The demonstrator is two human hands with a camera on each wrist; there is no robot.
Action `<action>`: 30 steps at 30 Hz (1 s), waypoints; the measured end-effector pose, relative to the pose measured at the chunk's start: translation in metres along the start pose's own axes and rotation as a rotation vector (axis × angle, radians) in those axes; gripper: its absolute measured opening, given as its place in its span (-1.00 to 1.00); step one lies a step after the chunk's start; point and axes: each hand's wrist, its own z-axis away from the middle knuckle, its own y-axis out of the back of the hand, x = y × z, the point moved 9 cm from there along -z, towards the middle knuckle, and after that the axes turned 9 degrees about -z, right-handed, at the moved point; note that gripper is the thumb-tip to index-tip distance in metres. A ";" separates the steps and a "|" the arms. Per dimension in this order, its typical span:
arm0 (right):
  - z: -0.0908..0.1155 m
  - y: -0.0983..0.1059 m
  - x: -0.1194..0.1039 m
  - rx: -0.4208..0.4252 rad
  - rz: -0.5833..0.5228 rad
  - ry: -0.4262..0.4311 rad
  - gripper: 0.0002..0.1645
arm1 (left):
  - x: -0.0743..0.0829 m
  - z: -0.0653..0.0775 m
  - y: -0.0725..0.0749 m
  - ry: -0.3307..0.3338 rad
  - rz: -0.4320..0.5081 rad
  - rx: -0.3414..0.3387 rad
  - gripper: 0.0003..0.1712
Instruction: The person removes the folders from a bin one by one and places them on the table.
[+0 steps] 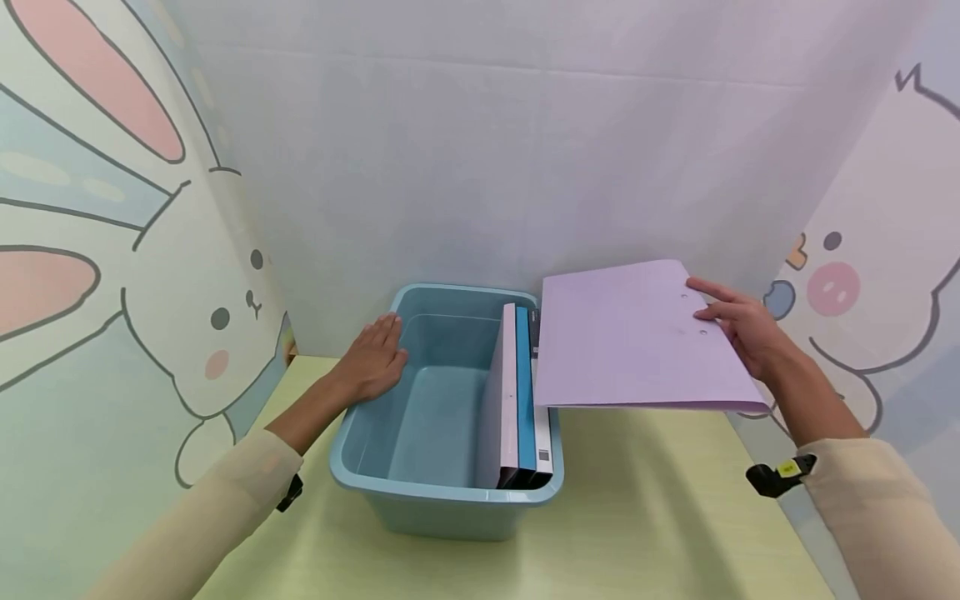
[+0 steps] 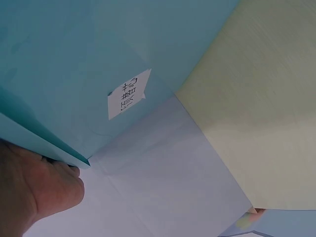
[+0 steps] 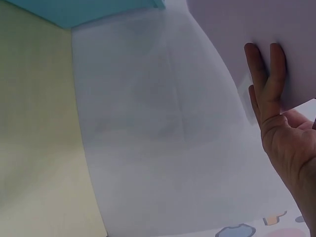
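A light-purple file folder (image 1: pixel 630 342) is held out flat at the right, its left edge overlapping the bin's right rim in the head view. My right hand (image 1: pixel 738 325) grips it by the right edge, with two fingers on top near two small metal rivets. Long fingers (image 3: pixel 276 74) lie along its face in the right wrist view. At the left, my left hand (image 1: pixel 371 358) holds the rim of a blue plastic bin (image 1: pixel 446 493), thumb on the inner side. Inside the bin, a pale binder (image 1: pixel 508 392), a blue binder (image 1: pixel 525 392) and a white-and-black binder (image 1: pixel 542 442) stand upright along the right wall.
The bin stands on a pale yellow-green tabletop (image 1: pixel 637 500), close to a white cloth backdrop (image 1: pixel 480 167). Cartoon-printed panels (image 1: pixel 210 283) flank both sides. A white handwritten label (image 2: pixel 128 96) sticks to the bin's outer wall.
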 end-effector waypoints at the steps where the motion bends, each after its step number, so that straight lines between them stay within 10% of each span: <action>1: 0.001 0.003 0.000 -0.005 -0.001 0.002 -0.13 | 0.000 0.000 0.000 0.000 0.000 0.000 -0.20; 17: 0.012 0.040 0.008 -0.097 -0.107 0.029 -0.31 | -0.004 -0.001 -0.003 0.008 0.004 -0.008 -0.18; 30: -0.001 0.059 0.066 -0.009 0.387 0.006 -0.01 | -0.001 -0.003 -0.002 0.000 -0.013 -0.010 -0.19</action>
